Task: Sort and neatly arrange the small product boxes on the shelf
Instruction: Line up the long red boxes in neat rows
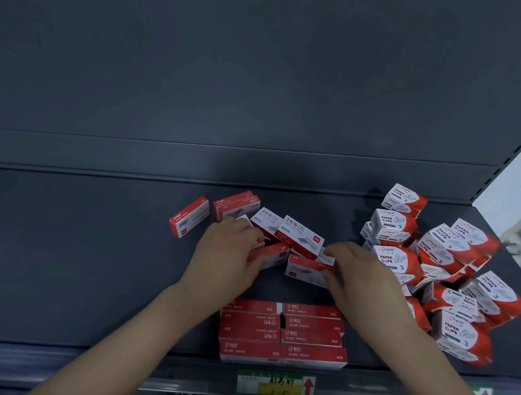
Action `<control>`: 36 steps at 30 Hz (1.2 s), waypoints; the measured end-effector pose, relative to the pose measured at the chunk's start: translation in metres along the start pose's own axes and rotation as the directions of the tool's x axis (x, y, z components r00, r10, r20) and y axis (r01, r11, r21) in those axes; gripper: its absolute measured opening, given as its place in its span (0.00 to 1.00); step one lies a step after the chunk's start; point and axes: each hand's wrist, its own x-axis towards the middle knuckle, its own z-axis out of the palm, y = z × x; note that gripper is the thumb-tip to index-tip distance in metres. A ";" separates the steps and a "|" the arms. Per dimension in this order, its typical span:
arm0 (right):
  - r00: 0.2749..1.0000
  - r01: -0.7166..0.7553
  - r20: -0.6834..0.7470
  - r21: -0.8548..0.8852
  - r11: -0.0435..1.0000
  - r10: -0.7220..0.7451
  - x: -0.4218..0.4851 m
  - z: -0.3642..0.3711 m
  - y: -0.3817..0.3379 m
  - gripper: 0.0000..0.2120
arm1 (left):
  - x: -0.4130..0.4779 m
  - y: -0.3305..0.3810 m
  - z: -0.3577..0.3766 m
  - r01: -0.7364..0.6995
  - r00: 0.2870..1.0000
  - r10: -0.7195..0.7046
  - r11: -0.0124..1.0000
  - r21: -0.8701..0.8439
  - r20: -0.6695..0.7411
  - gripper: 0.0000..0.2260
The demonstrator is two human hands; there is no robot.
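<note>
Shelf (73,253) front: staple-box block (282,334), squared. Mid-shelf: left hand (229,254) curled round loose staple box (272,255); right hand (362,278) clasping second staple box (305,269). Recommended: align labels, butt flush against block. Rear right: paper clip boxes (445,271), heaped.

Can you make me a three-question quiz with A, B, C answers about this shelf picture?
1. Where on the shelf are the paper clip boxes? A. left end B. right end C. front middle
2. What colours are the staple boxes? A. blue and yellow B. red and white C. green
3. What are the left hand and right hand doing? A. each holding a loose staple box B. hanging empty C. waving
Answers: B, they heap at the right end; B, the tidy front block shows red and white; A, fingers curl on one box each.
</note>
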 end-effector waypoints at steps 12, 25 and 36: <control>0.984 0.082 0.170 -0.201 0.976 -0.047 0.020 0.005 -0.012 0.16 | 0.024 0.013 0.016 -0.082 0.985 0.034 0.956 0.282 0.170 0.13; 0.964 0.186 0.214 -0.110 0.976 -0.159 0.021 -0.005 -0.018 0.11 | 0.007 0.017 -0.017 -0.022 0.952 -0.034 0.984 0.178 0.303 0.08; 0.872 0.247 0.426 0.044 0.968 -0.242 0.031 -0.014 -0.018 0.15 | -0.001 0.012 -0.018 0.009 0.902 -0.064 0.991 0.131 0.427 0.10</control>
